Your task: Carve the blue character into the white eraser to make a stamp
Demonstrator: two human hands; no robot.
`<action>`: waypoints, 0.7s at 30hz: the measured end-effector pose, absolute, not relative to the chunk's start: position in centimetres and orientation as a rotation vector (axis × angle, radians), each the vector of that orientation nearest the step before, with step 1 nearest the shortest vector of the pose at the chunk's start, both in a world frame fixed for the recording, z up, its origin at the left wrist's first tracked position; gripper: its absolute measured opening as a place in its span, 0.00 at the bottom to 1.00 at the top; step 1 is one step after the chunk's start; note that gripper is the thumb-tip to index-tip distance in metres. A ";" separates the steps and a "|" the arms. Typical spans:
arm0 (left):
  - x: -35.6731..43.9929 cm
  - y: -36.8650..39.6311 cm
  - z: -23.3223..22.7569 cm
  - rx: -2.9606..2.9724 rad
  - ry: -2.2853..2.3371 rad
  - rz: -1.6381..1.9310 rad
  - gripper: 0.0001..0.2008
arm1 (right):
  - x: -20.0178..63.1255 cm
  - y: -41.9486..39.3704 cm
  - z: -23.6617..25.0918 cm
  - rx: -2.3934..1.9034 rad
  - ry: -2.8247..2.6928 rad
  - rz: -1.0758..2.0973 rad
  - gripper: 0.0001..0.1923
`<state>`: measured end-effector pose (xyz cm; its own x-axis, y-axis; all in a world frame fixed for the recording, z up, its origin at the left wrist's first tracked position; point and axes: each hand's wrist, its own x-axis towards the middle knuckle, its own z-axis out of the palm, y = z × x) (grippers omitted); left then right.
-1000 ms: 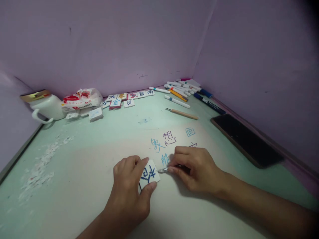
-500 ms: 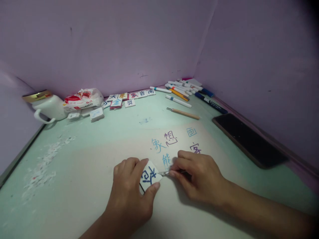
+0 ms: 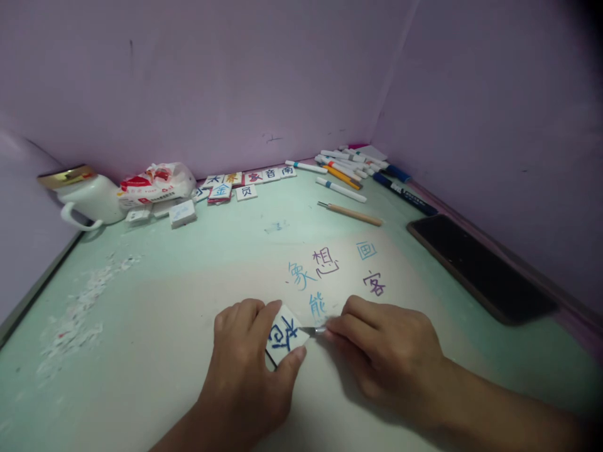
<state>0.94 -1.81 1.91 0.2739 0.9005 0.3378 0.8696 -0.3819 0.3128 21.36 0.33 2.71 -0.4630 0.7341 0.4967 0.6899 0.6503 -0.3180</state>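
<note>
Two hands meet low in the middle of your view, on the pale green table point(image 3: 188, 263). Your left hand point(image 3: 245, 370) is closed around a small white tile point(image 3: 286, 334) with a dark blue character on it, forefinger along its top edge and thumb at its lower corner, pinning it against the table. Your right hand point(image 3: 386, 351) is curled shut on a thin metal-tipped tool point(image 3: 311, 329), pinched between thumb and fingers, with its point touching the tile's right edge. Just beyond your knuckles, blue and purple characters point(image 3: 325, 263) are written straight on the tabletop.

As for containers, a white mug point(image 3: 89, 199) with a gold-coloured lid stands at the far left by the wall, its handle turned toward you; what is in it cannot be seen. Just beside it lies a crumpled red and white plastic bag point(image 3: 155, 184), its contents hidden. More lettered tiles point(image 3: 249, 179) run in a row along the back wall, and a pile of markers point(image 3: 351, 164) fills the far corner. A wooden-handled tool point(image 3: 351, 214) lies alone nearer you, a dark phone point(image 3: 475, 267) lies at the right edge, and white shavings point(image 3: 80, 314) are scattered at the left.
</note>
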 end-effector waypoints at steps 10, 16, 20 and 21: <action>1.1 -1.8 2.0 2.464 1.708 0.721 0.18 | 20.9 -0.1 3.1 -1.098 -2.335 -0.056 0.15; 1.1 -1.7 2.1 2.505 1.692 0.748 0.18 | 20.4 -0.7 3.5 -1.149 -2.328 -0.179 0.14; 1.1 -1.7 2.0 2.512 1.679 0.771 0.17 | 20.2 -0.8 3.4 -1.186 -2.280 -0.203 0.15; 1.1 -1.8 2.0 2.516 1.675 0.773 0.17 | 20.3 -0.7 3.4 -1.196 -2.272 -0.218 0.15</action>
<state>1.10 -1.76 2.01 0.3008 0.8713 0.3878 0.8604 -0.4233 0.2837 20.29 -0.69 3.36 -0.4472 0.7098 0.5443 0.8004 0.5892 -0.1107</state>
